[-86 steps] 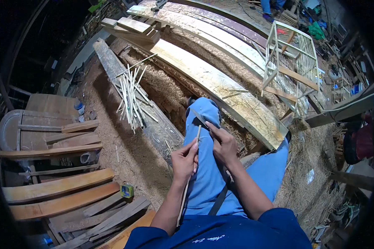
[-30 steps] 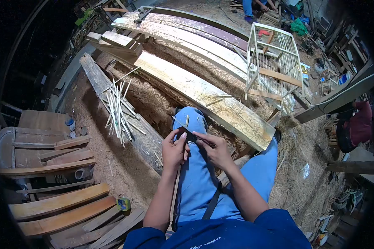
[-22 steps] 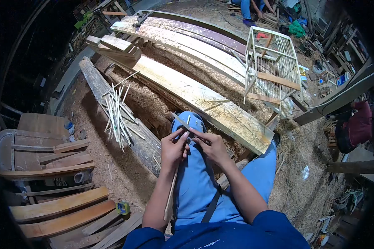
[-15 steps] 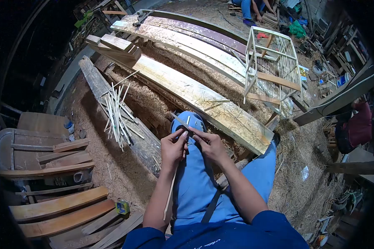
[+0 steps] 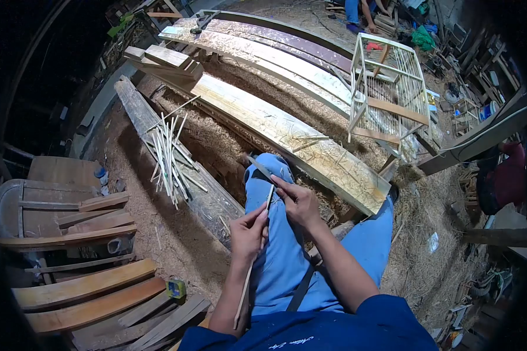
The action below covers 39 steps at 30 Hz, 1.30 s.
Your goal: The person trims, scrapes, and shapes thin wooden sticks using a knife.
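Note:
My left hand (image 5: 247, 235) is closed round a thin wooden stick (image 5: 243, 295), whose long end runs back along my forearm. The stick's short upper end points toward my right hand (image 5: 300, 205). That hand grips a knife (image 5: 260, 167), its blade slanting up and left over my knee, its handle hidden in my fingers. A dark patch (image 5: 256, 175) shows on the knee of my jeans beneath the blade. Left of my hands, a loose pile of similar pale sticks (image 5: 168, 161) lies across a weathered plank (image 5: 136, 111).
A thick pale beam (image 5: 263, 123) strewn with shavings crosses ahead of me. A slatted wooden cage (image 5: 392, 110) stands at its far right. Boards (image 5: 93, 281) and a tape measure (image 5: 175, 288) lie at left. Another person's hand (image 5: 372, 27) is at the top.
My left hand has drawn down and back with the stick, away from the knife. The right hand has shifted slightly right, and more of the stick's upper end shows.

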{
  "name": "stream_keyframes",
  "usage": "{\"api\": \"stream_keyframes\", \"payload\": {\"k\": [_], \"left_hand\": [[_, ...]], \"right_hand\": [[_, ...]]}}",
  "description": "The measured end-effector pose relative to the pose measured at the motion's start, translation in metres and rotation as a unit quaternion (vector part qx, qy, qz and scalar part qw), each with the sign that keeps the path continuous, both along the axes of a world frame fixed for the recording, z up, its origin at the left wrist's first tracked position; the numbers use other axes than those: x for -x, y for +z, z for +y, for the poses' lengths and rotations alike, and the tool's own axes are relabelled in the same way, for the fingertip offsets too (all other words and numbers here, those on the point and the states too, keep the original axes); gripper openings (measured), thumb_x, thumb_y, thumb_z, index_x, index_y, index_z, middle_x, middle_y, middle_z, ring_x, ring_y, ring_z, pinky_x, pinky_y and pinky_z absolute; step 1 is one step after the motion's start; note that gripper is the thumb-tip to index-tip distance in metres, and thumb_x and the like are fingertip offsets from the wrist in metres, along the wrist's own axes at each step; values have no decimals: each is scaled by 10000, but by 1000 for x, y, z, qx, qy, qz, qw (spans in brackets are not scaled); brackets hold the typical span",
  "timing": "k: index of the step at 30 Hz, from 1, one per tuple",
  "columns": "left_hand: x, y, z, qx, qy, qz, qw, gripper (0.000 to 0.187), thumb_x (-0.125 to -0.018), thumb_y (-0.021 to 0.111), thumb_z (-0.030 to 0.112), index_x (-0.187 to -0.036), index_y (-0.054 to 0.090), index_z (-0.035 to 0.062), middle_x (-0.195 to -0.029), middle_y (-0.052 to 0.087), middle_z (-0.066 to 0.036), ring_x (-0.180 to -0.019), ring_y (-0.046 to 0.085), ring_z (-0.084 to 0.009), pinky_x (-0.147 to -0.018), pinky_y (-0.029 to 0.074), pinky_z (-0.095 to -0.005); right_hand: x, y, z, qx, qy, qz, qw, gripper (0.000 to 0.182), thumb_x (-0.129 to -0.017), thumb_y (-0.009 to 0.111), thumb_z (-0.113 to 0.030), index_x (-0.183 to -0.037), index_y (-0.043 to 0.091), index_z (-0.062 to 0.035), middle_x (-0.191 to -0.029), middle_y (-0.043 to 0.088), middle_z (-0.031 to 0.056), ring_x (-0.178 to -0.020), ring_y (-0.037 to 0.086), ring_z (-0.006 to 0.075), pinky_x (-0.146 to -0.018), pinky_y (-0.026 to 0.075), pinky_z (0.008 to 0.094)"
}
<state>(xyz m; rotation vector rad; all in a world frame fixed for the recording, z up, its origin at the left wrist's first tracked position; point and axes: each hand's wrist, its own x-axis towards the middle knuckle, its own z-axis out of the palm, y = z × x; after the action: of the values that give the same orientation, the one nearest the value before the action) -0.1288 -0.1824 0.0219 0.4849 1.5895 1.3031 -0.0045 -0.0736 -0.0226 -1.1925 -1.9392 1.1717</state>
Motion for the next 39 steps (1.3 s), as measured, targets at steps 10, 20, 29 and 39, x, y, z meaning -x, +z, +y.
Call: {"api": "stream_keyframes", "payload": {"k": [10, 20, 29, 39], "left_hand": [[22, -5, 42, -38, 25, -3, 999, 335, -941, 663, 129, -1208, 621, -69, -602, 581, -9, -384, 436, -53, -338, 317, -206], [20, -16, 27, -36, 39, -45, 998, 309, -955, 650, 140, -1230, 643, 1, -599, 574, 6, -385, 435, -46, -340, 311, -198], [6, 0, 9, -23, 34, -21, 999, 293, -959, 642, 128, -1212, 652, -20, -595, 571, -5, -394, 440, -52, -346, 320, -209], [16, -7, 32, -25, 7, -21, 999, 189, -964, 633, 129, -1042, 697, -31, -579, 561, 11, -412, 437, -37, -362, 318, -207]], "right_hand": [[-6, 2, -23, -11, 1, 40, 999, 334, -941, 623, -288, -1274, 644, -315, -1005, 710, 148, -877, 700, 326, -714, 542, 408], [-3, -2, -25, -19, -33, 76, 996, 348, -925, 637, -222, -1267, 653, -286, -1052, 706, 148, -912, 697, 336, -746, 548, 407], [0, -4, -26, -51, -38, 98, 993, 364, -900, 661, -118, -1258, 669, -178, -994, 711, 194, -853, 726, 296, -707, 545, 352], [-5, 5, -23, -16, 10, 59, 998, 374, -893, 658, -79, -1256, 670, -167, -1017, 714, 183, -818, 720, 272, -698, 535, 335]]}}
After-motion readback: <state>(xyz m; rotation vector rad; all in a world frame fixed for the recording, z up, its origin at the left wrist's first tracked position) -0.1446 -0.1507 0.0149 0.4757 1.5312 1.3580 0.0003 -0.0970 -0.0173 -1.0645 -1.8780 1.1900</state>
